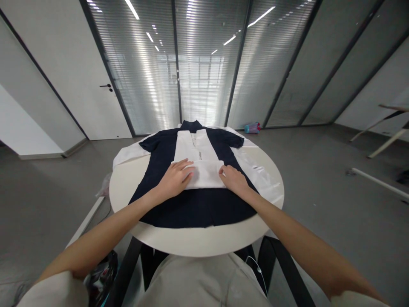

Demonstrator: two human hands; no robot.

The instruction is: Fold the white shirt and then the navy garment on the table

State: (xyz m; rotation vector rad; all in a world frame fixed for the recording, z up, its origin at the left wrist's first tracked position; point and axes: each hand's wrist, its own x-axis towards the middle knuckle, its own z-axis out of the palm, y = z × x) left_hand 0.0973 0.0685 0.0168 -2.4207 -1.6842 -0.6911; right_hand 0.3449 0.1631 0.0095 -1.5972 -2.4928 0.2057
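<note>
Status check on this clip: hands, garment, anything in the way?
Left hand flat on white folded garment. Right hand pinching its lower right corner. Garment lies on dark shirt on round table. Nothing blocking.

There is one view only, from a camera worn on the person's head. It looks forward and down across a round white worktop (191, 243), whose near edge lies close below the lens and whose far edge sits about mid-frame. Both forearms enter from the bottom corners, and the hands, left hand (175, 178) and right hand (234, 179), meet near the worktop's middle. Beyond the far edge the view faces a glass wall with blinds (204, 76). The wide lens bends straight lines at the sides.
</note>
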